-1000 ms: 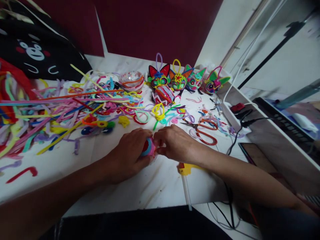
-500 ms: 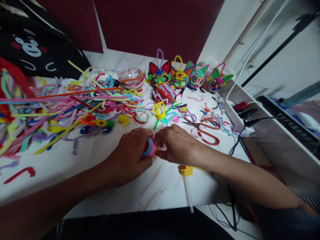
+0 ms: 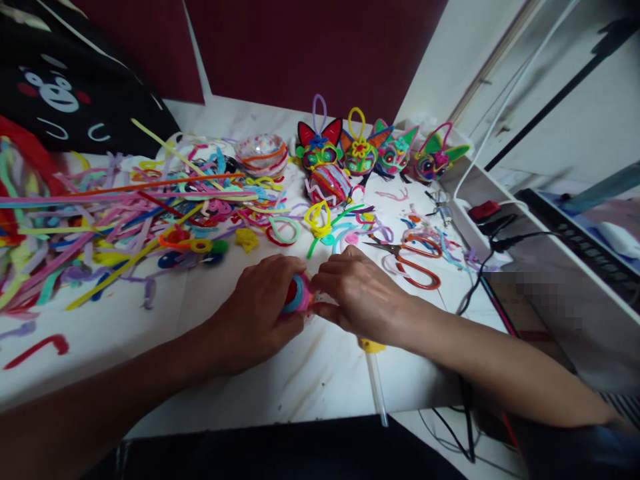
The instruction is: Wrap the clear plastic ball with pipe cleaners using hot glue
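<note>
My left hand (image 3: 260,310) is wrapped round a small ball (image 3: 297,295) covered in pink, blue and red pipe-cleaner coils, low over the white table (image 3: 310,373). My right hand (image 3: 361,293) meets it from the right, thumb and fingers pinched against the ball's side. Most of the ball is hidden by my fingers. Just beyond my right hand lie red-handled scissors (image 3: 413,260). A yellow glue gun (image 3: 373,370) pokes out under my right wrist.
A wide heap of loose coloured pipe cleaners (image 3: 125,213) covers the left half of the table. Several finished cat-eared figures (image 3: 367,152) stand in a row at the back. A black bag (image 3: 75,107) sits far left. Black cables (image 3: 480,267) and a white box lie right.
My right hand has shifted slightly forward and down over the glue gun, hiding more of its yellow body. The left hand keeps its hold on the ball.
</note>
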Motion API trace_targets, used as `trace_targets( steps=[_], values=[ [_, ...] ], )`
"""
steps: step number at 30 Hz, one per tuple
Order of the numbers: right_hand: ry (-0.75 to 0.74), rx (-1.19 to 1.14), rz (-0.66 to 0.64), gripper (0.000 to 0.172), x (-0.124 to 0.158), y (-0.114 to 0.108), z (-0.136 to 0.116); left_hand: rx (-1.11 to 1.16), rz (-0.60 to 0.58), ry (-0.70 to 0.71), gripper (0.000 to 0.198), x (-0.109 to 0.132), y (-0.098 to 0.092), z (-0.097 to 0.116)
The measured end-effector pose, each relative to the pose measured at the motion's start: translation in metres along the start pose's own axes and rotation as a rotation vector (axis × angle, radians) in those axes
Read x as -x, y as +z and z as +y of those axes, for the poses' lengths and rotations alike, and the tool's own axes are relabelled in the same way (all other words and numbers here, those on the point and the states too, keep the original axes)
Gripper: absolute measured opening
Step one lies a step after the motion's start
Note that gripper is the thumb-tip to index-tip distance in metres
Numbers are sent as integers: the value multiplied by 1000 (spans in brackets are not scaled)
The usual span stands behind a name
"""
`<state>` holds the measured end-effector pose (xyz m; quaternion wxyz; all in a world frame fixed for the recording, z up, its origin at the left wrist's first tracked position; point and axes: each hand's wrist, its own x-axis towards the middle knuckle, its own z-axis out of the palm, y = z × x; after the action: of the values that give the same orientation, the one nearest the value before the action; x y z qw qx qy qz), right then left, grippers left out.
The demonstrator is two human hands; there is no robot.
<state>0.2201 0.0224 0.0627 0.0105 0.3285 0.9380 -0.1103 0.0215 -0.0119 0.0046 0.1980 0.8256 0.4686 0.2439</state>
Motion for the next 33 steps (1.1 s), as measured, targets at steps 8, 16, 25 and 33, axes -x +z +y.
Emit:
trace_targets(
  steps=[8,16,25,33],
  values=[
    [-4,32,15,18,3,4,-1,7,-1,13,45,1,1,-2],
    [21,-44,88,11,1,12,-4,-65,74,77,41,5,5,-1],
    [128,-108,95,18,1,7,-15,-232,193,202,56,8,12,-17],
    [113,-60,86,28,-1,6,-21,-268,123,186,58,13,13,-42]
  ],
)
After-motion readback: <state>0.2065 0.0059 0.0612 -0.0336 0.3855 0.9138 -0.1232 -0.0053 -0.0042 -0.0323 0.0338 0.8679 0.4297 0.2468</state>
